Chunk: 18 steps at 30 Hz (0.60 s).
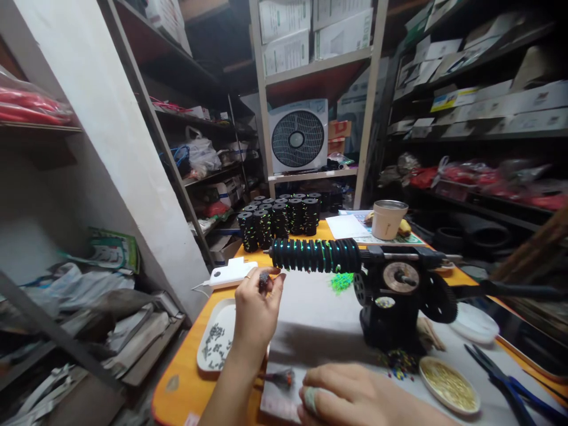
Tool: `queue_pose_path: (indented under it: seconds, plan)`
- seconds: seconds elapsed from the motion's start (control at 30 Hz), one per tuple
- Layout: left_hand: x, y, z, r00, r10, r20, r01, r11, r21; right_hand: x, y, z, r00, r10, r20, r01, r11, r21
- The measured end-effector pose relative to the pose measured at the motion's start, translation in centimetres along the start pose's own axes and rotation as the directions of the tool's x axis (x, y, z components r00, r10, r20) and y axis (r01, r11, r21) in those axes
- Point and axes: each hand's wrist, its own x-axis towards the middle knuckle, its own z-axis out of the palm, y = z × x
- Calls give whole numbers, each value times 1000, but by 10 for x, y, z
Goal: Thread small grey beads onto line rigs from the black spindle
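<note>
1. Nearest me, the right hand (350, 390) curls over paper (306, 299), its hold hidden.
2. Left hand (258, 303), apart, bends just below the winder's (386, 322) black roller (315, 255); whether it grips, I can't tell.
3. I judge the roller's end is being worked; next needs a steady pinch.

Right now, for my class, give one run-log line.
left hand: holding small dark item | right hand: over white sheet | ribbed black roll: on machine

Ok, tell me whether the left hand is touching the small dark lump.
Touching: the head view shows the left hand holding the small dark lump between its thumb and fingers.
</note>
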Motion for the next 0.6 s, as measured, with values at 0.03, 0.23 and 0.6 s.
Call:
queue_pose_path:
  seconds: [0.03,0.23,0.6]
  plan:
    - [-2,1,-2,1000,-7,15,7,1000,3,0,0,-1,1000,-3,-11,3,1000,-8]
    - [-36,-2,-48,969,-97,227,93,995,28,-1,-4,0,993,-78,-89,74,996,-44]
    - [-91,-19,-60,889,-185,419,120,977,178,13,-5,0,962,238,-134,-207,955,212]
